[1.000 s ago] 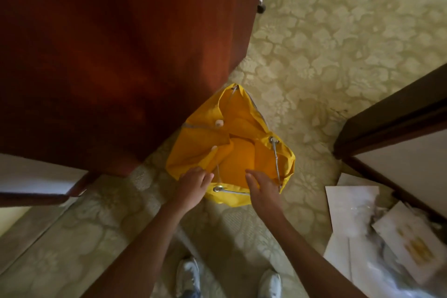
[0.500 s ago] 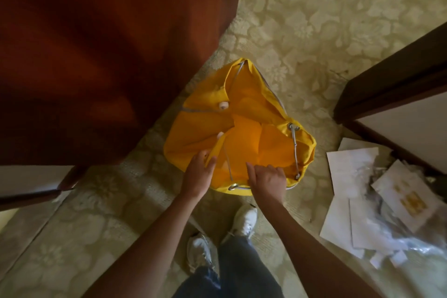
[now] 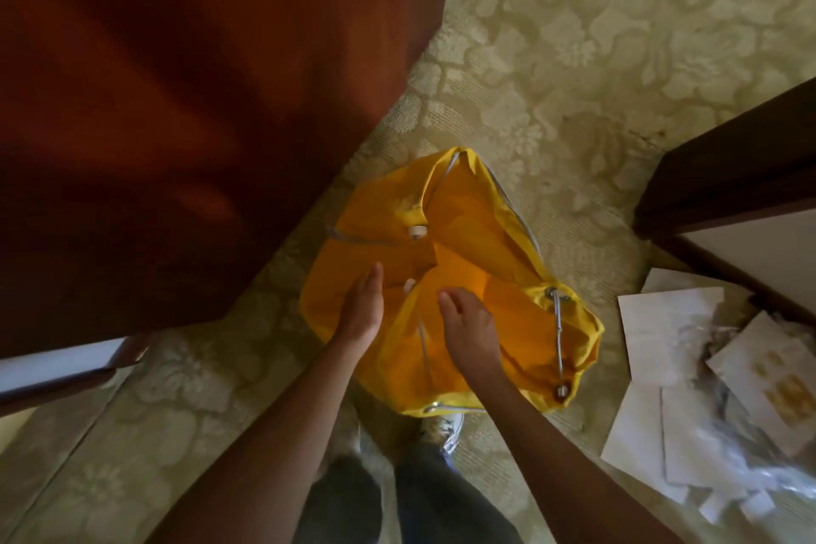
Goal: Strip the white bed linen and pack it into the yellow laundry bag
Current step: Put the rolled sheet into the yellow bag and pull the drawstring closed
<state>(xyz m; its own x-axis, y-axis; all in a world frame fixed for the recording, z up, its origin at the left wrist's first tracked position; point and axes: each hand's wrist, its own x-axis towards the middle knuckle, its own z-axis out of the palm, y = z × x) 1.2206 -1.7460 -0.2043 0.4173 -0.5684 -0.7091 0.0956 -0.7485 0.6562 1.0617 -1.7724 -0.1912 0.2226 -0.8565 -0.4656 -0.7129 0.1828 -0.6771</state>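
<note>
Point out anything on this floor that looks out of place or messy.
A loose heap of white paper sheets and crumpled clear plastic wrapping lies scattered on the patterned beige carpet, right of the yellow fabric laundry bag. It looks dropped, not stacked. The bag holds no white linen yet.

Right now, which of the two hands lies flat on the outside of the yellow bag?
The left hand: its fingers stretch flat over the yellow laundry bag's outer left side. The right hand curls its fingers down into the orange folds at the mouth.
</note>
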